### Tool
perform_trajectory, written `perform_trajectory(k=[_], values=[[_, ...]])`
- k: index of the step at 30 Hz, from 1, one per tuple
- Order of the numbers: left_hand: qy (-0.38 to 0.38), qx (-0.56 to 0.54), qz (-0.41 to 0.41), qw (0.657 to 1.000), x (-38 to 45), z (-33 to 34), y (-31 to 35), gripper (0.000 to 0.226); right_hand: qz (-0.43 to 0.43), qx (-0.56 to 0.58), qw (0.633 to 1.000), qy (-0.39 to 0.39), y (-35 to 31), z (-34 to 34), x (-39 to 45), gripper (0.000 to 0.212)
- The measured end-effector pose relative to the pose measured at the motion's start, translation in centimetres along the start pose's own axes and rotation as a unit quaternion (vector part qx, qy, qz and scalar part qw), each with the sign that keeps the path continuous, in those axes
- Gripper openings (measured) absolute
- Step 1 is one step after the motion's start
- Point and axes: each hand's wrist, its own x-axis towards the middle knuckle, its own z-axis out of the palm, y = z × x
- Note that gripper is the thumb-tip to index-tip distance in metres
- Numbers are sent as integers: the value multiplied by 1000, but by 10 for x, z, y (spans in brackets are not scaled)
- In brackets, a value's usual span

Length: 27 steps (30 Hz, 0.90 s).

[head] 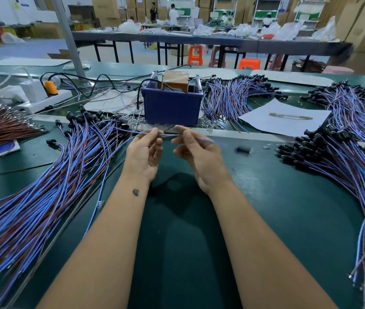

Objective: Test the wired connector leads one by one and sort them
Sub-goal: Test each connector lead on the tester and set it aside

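Both hands, left (145,152) and right (196,152), pinch one thin blue-and-brown lead (168,135) stretched between them.

We see a green-topped workbench (177,230) in the foreground. Beyond it a long dark table (199,40) on black legs spans the room, with orange stools (196,55) beneath. A grey post (68,36) rises at left. Stacked cardboard boxes (364,30) line the far wall and right side, beside metal shelving racks (264,10). The floor (32,49) is pale blue-grey.
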Motion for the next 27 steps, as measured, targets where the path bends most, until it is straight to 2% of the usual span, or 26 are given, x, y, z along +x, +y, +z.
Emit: perform_trajectory(k=[2,3,4,5,7,8,10,13,15,17,19,22,24,27], values=[[-12,-15,10,1000,0,-1,-2,20,22,84,996,32,-1,-4,3,24],[-21,15,32,999,-1,0,-4,20,28,104,993,49,-2,-5,4,25],[-27,85,75,993,-2,0,-7,20,30,104,992,71,-3,-7,5,27],[-30,187,137,972,-2,-1,-10,21,30,78,992,97,-4,-9,5,29],[-49,377,263,887,-4,1,-19,21,19,-28,987,157,-6,-14,7,32],[-76,433,297,848,-7,3,-23,20,10,-73,979,189,-7,-17,8,34],[-146,497,333,788,-17,10,-33,19,0,-111,966,234,-13,-23,11,35],[-238,549,401,694,-34,21,-45,12,-1,-167,952,257,-23,-37,9,38],[-278,577,408,651,-49,34,-52,14,1,-238,934,267,-33,-55,6,38],[-314,584,414,624,-63,53,-62,18,8,-317,911,263,-50,-79,1,37],[-347,568,428,611,-79,74,-77,18,18,-385,888,251,-72,-106,-3,35],[-390,521,422,631,-103,105,-105,25,26,-494,832,250,-109,-145,-14,37],[-425,513,360,653,-120,123,-127,37,37,-579,777,245,-130,-173,-25,37],[-462,505,198,702,-141,143,-163,50,78,-687,679,248,-154,-211,-43,31]])
